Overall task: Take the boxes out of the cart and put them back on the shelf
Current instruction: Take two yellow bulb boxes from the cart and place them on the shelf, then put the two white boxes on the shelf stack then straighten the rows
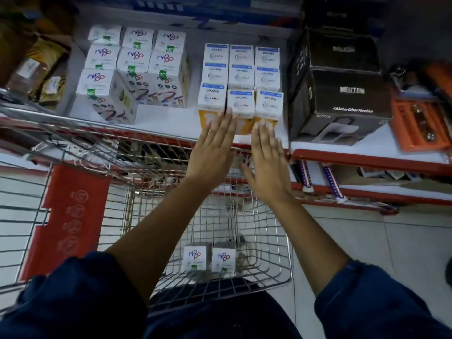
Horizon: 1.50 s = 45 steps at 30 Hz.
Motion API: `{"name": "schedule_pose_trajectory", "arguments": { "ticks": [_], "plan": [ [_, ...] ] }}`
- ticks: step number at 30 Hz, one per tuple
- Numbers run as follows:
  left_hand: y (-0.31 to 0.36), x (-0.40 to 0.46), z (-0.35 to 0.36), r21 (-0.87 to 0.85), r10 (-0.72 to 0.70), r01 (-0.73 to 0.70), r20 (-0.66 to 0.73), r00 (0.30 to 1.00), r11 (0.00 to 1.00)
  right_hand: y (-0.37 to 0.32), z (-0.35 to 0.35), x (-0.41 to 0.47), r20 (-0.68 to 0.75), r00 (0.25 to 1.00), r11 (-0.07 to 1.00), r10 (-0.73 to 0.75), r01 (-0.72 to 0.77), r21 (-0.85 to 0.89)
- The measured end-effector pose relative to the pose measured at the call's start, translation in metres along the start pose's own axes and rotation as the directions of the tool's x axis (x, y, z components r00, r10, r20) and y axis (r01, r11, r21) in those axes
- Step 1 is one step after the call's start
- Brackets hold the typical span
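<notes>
Left hand and right hand flat, fingers spread, gripping nothing, fingertips against the front row of blue-labelled boxes on the shelf at 12 o'clock. Best to press evenly, squaring that row. Two boxes left in the cart at 6 o'clock.

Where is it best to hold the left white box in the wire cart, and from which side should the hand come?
Grip the left white cardboard box from above, across its near and far faces. It stands upright with its top open to reach, and the second white box beside it seems to block its right side.
</notes>
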State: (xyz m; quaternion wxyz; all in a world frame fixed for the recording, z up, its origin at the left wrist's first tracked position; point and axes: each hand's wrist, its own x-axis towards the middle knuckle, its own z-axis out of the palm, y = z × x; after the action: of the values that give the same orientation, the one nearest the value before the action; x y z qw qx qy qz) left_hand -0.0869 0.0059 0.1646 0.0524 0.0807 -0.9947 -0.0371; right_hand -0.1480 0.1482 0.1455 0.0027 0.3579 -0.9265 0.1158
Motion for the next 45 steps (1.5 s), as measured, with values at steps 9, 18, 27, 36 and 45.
{"name": "schedule_pose_trajectory", "arguments": {
  "ticks": [9, 18, 27, 36, 45],
  "plan": [
    [-0.020, -0.129, 0.092, -0.086, 0.059, -0.028, 0.382, 0.922, 0.996, -0.035, 0.103, -0.101, 0.512, 0.858, 0.999, -0.042, 0.041, 0.013],
    [-0.030, -0.192, 0.142, -0.201, 0.249, -0.150, 0.697, 0.673, 0.968, -0.062, 0.134, -0.130, 0.828, 0.558, 0.989, -0.054, 0.146, -0.034],
    [-0.017, -0.190, 0.138, -0.134, 0.183, -0.125, 0.706, 0.684, 0.983, -0.085, 0.137, -0.121, 0.844, 0.520, 0.965, 0.135, 0.122, -0.230],
    [-0.027, -0.152, 0.104, -0.168, 0.164, -0.061, 0.715, 0.680, 0.984, -0.087, 0.102, -0.094, 0.820, 0.559, 0.993, 0.121, -0.056, -0.108],
    [-0.076, -0.083, 0.016, -0.224, 0.208, -0.053, 0.755, 0.622, 0.973, -0.106, 0.022, -0.019, 0.849, 0.528, 1.000, 0.002, 0.009, -0.008]
  ]
}}
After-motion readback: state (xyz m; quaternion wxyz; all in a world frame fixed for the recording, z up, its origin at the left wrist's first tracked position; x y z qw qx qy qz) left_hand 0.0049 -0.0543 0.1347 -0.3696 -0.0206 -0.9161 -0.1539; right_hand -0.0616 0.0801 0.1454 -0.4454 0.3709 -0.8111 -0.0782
